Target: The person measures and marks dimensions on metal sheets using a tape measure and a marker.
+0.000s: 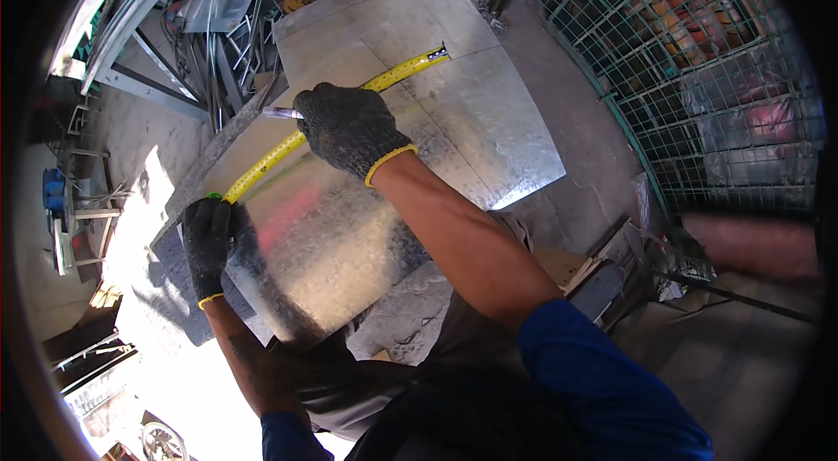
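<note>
The person is marking a galvanised steel sheet [454,112], the left hand [208,238] closing on the tape measure [349,103] case at its near edge, the right hand [349,125] gripping a marker [281,113] beside the tape, so the measuring step appears under way.

Up at the top left, a heap of grey metal bars [205,68] and bent metal pieces [218,5], lying every which way. Beside the heap, a long pale metal frame [131,16], tilted. Over on the right, a green wire fence [698,86], with blurry orange and pink shapes behind. Grey concrete floor [585,138] underneath. Far left, a small blue box [54,190] near thin metal racks [87,208]. Bright sun on the ground at the lower left.
</note>
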{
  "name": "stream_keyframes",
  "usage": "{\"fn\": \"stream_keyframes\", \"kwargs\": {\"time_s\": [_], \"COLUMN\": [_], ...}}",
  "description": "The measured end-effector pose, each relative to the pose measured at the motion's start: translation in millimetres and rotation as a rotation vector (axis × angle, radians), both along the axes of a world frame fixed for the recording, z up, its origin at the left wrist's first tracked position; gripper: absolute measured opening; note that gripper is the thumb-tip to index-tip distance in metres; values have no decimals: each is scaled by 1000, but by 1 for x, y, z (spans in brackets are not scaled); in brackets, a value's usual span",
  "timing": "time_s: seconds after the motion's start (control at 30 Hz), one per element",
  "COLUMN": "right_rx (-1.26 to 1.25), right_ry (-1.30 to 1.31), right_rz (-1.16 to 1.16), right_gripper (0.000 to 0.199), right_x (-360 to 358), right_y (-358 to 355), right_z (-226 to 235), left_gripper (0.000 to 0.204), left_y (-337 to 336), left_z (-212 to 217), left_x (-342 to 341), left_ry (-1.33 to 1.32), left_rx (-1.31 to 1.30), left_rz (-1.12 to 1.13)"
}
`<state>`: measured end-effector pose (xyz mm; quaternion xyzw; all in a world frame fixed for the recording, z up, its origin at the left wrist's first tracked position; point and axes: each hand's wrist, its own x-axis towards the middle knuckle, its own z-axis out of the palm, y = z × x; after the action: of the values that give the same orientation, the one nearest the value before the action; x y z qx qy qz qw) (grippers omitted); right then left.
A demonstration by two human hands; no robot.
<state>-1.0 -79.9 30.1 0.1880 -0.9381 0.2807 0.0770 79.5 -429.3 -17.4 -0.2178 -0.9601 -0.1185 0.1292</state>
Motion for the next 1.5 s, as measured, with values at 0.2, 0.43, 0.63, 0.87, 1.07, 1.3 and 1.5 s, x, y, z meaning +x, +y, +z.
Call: {"fn": "stream_keyframes", "kwargs": {"time_s": [0.2,0.43,0.63,0.87,1.07,1.3,1.5], "right_rx": [14,56,178,154,90,183,210], "right_ry": [-7,-38,-120,-107,-121,-97,-37], "right_rz": [22,32,0,10,142,128,107], "right_gripper": [11,15,20,21,22,18,20], "right_x": [0,-5,-14,-17,-16,-13,-11], "right_y": [1,4,19,13,10,4,-1], "right_z": [0,6,4,-6,-11,-15,-13], "left_gripper": [12,20,46,78,66,64,75], "left_y": [1,18,10,26,1,3,22], "left_z": [2,21,39,33,31,9,11], "left_x": [2,9,33,51,39,22,5], "left_ry": [61,-184,-477,-117,-337,-194,-115], "left_rx": [-26,272,656,223,239,1067,1438], "left_rz": [-18,208,447,393,489,567,527]}}
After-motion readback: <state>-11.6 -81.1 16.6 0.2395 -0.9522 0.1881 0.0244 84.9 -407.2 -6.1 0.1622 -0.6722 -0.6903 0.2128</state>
